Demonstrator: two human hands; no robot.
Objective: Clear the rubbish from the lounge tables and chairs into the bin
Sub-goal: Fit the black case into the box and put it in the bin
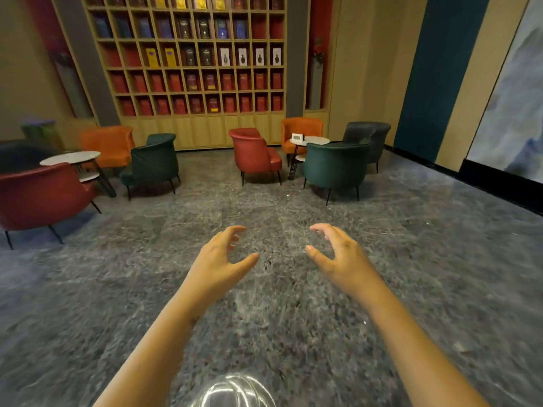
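The left hand [217,259] and right hand [340,254] were loosely curled and held nothing, while the counter [318,140] with a white box [296,137], maybe rubbish, stood well ahead, nearer the right hand.

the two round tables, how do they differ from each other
The right table carries a small white box; no item shows on the left table. The left table stands nearer the camera and looks blurred; the right table is farther off and sharper, partly behind a green chair. Both have pale round tops, a lower shelf and dark legs.
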